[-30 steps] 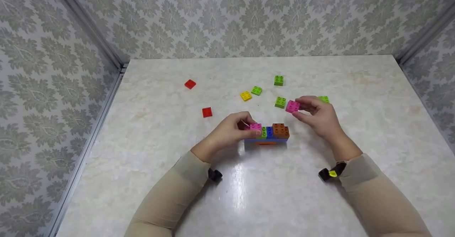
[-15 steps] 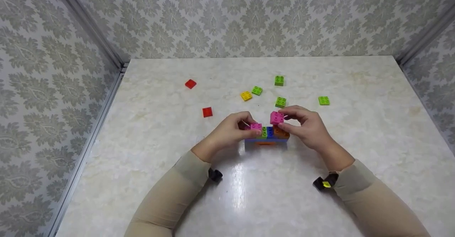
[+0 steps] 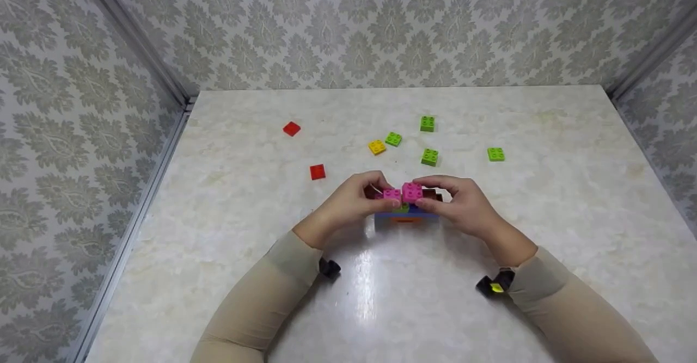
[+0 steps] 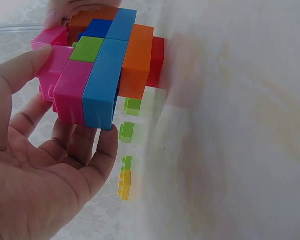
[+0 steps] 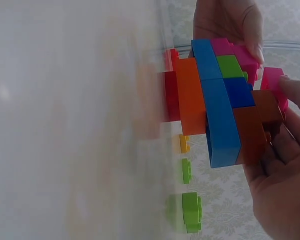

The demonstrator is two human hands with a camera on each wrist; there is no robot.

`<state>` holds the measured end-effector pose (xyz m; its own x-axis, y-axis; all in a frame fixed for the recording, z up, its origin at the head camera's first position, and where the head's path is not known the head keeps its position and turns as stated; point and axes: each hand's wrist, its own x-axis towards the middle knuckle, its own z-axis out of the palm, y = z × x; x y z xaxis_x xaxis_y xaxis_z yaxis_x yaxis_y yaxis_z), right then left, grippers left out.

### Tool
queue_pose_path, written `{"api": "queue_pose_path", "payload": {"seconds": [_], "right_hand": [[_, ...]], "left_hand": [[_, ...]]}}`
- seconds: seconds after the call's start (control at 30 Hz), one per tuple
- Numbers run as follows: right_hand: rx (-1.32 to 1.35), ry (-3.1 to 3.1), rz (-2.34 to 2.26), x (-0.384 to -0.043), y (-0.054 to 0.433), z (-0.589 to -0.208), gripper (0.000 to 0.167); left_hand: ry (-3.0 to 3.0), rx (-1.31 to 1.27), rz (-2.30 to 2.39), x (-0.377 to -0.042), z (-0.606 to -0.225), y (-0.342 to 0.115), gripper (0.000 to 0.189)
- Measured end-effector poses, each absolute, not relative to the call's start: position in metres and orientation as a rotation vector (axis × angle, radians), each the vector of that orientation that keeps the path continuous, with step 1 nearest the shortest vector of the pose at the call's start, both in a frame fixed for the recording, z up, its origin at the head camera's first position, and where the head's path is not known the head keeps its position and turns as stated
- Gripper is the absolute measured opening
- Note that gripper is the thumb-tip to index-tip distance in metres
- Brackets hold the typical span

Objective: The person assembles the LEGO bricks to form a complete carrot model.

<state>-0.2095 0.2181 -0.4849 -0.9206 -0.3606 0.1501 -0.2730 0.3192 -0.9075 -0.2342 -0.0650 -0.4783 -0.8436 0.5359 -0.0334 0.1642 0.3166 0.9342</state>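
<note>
A stack of toy building bricks (image 3: 392, 215) stands on the table in front of me. From its bottom up, it has a red brick (image 5: 171, 95), an orange brick (image 4: 135, 65), light blue bricks (image 4: 103, 80), then a row of pink, green, dark blue and brown. Another pink brick and a brown brick (image 5: 268, 106) top its two ends. My left hand (image 3: 354, 197) grips the left end, thumb on the upper pink brick. Between thumb and fingers, my right hand (image 3: 468, 205) pinches a separate pink brick (image 3: 412, 191), just above the stack's middle, studs up.
Behind the stack lie several green bricks (image 3: 429, 157), one yellow brick (image 3: 377, 147) and, further left, two red pieces (image 3: 317, 171). The pale marbled table (image 3: 218, 227) ends at patterned walls (image 3: 359, 36) at the back and sides.
My right hand has carried the pink brick left, from beside a green brick, past the brown end to over the stack's middle. My left hand has stayed on the stack.
</note>
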Motion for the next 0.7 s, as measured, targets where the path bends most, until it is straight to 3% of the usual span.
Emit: {"api": "queue_pose_path", "payload": {"seconds": [0.47,0.7], "right_hand": [[-0.716,2.564,-1.564,-0.2092,0.2166,-0.4872,0.038],[-0.638,2.566,-1.548,-0.2078,0.2126,-0.4891,0.037]], "left_hand": [[2.264,0.624,1.507,-0.2347,-0.4772,-0.0651,0.019],[2.256,0.613,1.509,-0.2345,-0.4769,-0.0656,0.019]]}}
